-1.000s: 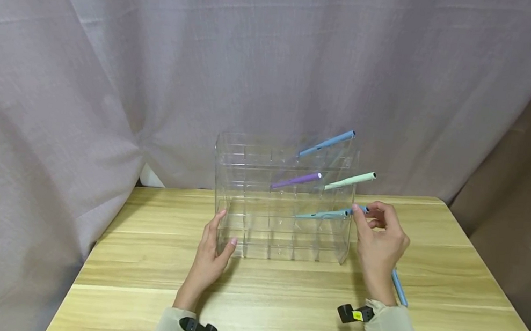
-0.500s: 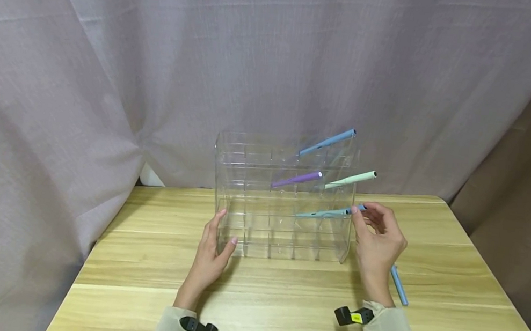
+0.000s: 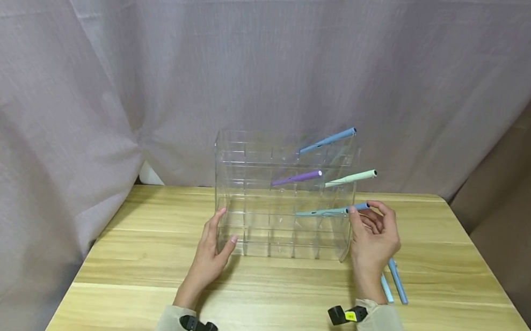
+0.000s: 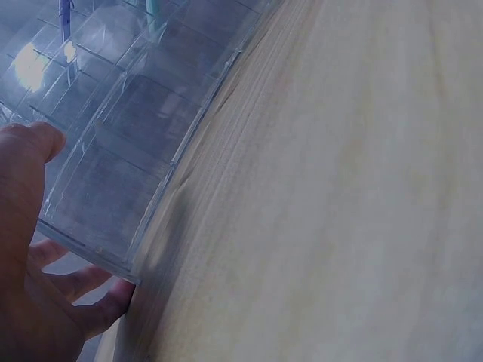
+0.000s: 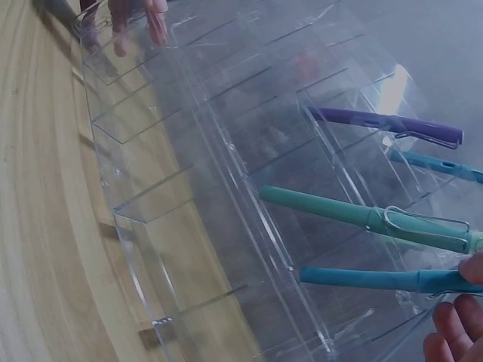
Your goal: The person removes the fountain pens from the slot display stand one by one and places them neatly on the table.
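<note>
A clear acrylic organizer [image 3: 259, 224] with rows of compartments stands on the wooden table [image 3: 279, 307]. Slanting out of its right side are a blue pen [image 3: 328, 141], a purple pen [image 3: 297, 179], a mint green pen [image 3: 351, 179] and a teal-blue pen [image 3: 326, 213]. My right hand [image 3: 360, 210] pinches the outer end of the teal-blue pen [image 5: 377, 279], whose front part lies in a compartment. My left hand [image 3: 219, 231] holds the organizer's lower left corner [image 4: 113, 136], thumb in front and fingers behind.
Two blue pens [image 3: 398, 281] lie on the table just right of my right wrist. A grey curtain [image 3: 159, 68] hangs close behind the organizer. The table's right edge [image 3: 500, 287] is near.
My right hand has shifted slightly left with the teal-blue pen, uncovering a second pen on the table. The left hand and organizer have stayed put.
</note>
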Available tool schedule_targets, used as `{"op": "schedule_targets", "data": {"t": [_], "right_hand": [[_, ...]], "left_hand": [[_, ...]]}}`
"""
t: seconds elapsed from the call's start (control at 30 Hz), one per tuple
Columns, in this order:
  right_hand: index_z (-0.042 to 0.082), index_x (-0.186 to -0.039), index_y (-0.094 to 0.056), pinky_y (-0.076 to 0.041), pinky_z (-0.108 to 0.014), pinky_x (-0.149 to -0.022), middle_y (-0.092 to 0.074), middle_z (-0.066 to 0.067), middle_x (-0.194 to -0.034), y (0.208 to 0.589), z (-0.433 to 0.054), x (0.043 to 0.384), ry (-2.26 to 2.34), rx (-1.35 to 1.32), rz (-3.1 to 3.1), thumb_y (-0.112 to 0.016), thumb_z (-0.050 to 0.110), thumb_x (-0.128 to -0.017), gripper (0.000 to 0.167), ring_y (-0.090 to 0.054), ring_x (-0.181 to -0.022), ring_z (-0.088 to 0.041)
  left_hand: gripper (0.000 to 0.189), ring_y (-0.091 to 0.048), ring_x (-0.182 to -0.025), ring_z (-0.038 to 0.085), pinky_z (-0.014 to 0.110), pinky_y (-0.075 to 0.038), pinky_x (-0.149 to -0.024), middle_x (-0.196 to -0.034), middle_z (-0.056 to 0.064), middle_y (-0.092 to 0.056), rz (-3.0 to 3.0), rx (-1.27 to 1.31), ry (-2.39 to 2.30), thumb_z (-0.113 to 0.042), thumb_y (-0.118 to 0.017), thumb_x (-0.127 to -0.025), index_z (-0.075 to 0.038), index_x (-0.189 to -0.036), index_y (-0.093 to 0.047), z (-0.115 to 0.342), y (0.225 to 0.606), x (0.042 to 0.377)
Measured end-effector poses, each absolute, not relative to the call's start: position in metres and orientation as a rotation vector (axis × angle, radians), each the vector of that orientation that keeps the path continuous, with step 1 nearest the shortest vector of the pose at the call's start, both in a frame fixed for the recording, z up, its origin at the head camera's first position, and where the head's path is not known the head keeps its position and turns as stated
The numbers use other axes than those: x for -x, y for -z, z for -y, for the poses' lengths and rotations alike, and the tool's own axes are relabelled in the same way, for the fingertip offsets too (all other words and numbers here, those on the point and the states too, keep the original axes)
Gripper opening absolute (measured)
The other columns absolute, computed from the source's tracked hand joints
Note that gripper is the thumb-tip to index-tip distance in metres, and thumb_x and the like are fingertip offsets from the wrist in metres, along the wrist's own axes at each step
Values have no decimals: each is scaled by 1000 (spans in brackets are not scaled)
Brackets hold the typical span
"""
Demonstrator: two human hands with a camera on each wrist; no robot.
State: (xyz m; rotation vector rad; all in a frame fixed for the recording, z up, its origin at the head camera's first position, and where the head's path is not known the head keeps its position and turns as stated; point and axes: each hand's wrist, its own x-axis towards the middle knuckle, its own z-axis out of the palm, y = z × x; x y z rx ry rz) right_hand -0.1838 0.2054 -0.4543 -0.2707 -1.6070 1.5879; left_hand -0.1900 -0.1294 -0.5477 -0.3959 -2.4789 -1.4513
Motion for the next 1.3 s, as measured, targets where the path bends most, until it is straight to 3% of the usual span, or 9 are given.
{"op": "schedule_targets", "data": {"t": [0.3, 0.6, 0.83, 1.0, 1.17, 1.3], "right_hand": [[-9, -120, -74, -58, -9, -69, -78, 10, -91, 459, -204, 188, -1588, 204, 1502, -86, -5, -85, 38, -73, -80, -2], [-10, -122, -72, -61, -15, -82, -78, 7, -96, 448, -209, 183, -1546, 98, 1395, -82, -9, -86, 37, -74, -87, -4], [-14, -130, -64, -66, -23, -87, -69, -10, -107, 434, -217, 179, -1649, -37, 1203, -75, -10, -93, 39, -81, -90, -19], [-9, -136, -63, -69, -31, -82, -61, -16, -114, 433, -222, 177, -1698, -79, 1126, -67, -6, -100, 37, -76, -81, -25], [-4, -141, -63, -64, -23, -65, -60, -14, -114, 436, -227, 171, -1734, -65, 1169, -62, -2, -104, 37, -70, -67, -17], [-4, -142, -64, -62, -19, -63, -61, -12, -109, 442, -230, 166, -1764, -29, 1206, -61, -2, -104, 38, -68, -66, -14]], "left_hand": [[78, -30, -163, 43, 71, -27, -131, -174, 13, -32, 2477, 402, 1463, -25, -67, -106, -28, -171, -23, 130, 548, 191], [78, -31, -162, 46, 72, -28, -129, -173, 15, -33, 2471, 415, 1461, -23, -67, -106, -22, -171, -24, 129, 547, 190], [78, -33, -161, 47, 74, -30, -128, -173, 15, -33, 2485, 398, 1443, -24, -67, -106, -26, -171, -23, 130, 548, 190], [78, -31, -162, 47, 73, -29, -128, -173, 16, -33, 2484, 404, 1449, -24, -67, -106, -25, -171, -23, 130, 548, 190], [79, -31, -162, 46, 72, -28, -129, -173, 16, -32, 2483, 404, 1452, -23, -67, -106, -26, -171, -23, 130, 548, 190], [78, -31, -162, 46, 72, -29, -129, -173, 16, -33, 2484, 403, 1447, -23, -67, -106, -26, -171, -23, 130, 548, 190]]}}
